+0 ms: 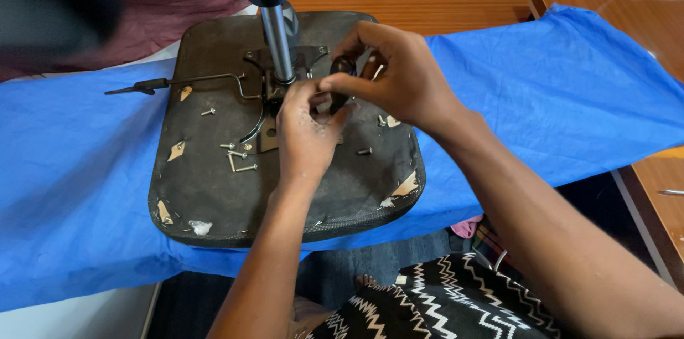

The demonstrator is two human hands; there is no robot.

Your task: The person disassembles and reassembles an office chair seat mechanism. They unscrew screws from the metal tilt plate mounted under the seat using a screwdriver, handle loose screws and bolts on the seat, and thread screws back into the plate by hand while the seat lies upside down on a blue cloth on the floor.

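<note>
Basically, I had both hands working at the metal mechanism plate (274, 75) bolted to the underside of the upturned chair seat (214, 189), which lay on the blue cloth (584, 96) over the wooden table (641, 11). My right hand (402, 79) was pinched narrow around a black knob (342, 68), thumb and forefinger closed on it, just right of the gas-lift column (276, 32). My left hand (306, 132) sat below, fingers curled in and touching the knob's lower end; I couldn't tell whether it gripped anything itself.

Risks as I judged them:
- Loose screws (239, 157) were scattered on the seat left of my left wrist, one more (364, 151) to the right. A wrist sweep could knock them off the edge; the slick cloth wouldn't stop them.
- The knob was held by fingertips only. A slip would drop it into the mechanism or off the seat.
- The column stood tall and unsupported; leaning on it could tip the seat.
- The thin lever rod (171, 82) stuck out left and could snag.
</note>
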